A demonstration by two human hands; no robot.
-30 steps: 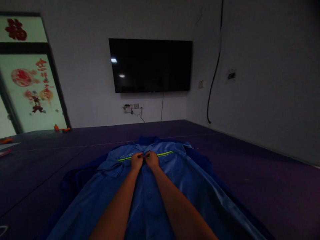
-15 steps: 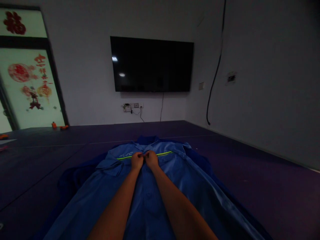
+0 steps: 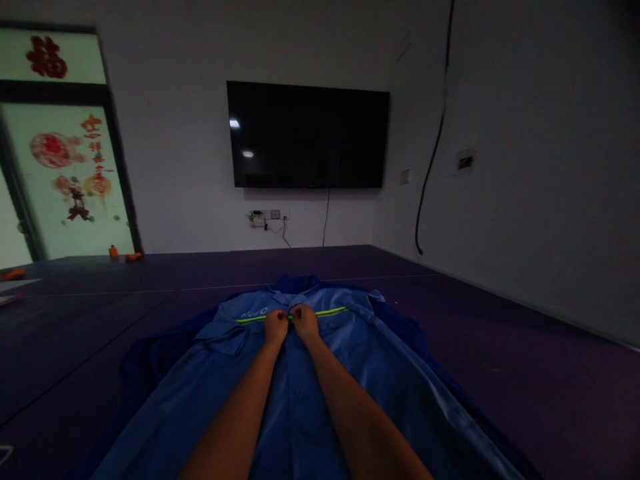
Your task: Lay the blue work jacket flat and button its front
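Step in hand, as judged: closing the front of the blue work jacket [image 3: 385, 360] at chest level. The left hand [image 3: 275, 327] and right hand [image 3: 305, 322] meet at the centre opening, each grip pinched shut on a front edge beside the neon yellow-green chest stripe [image 3: 330, 311]. The next move calls for fine fingertip work there, with the edges kept aligned. The jacket lies front-up, spread on the dark purple surface [image 3: 500, 333], collar away from the person.
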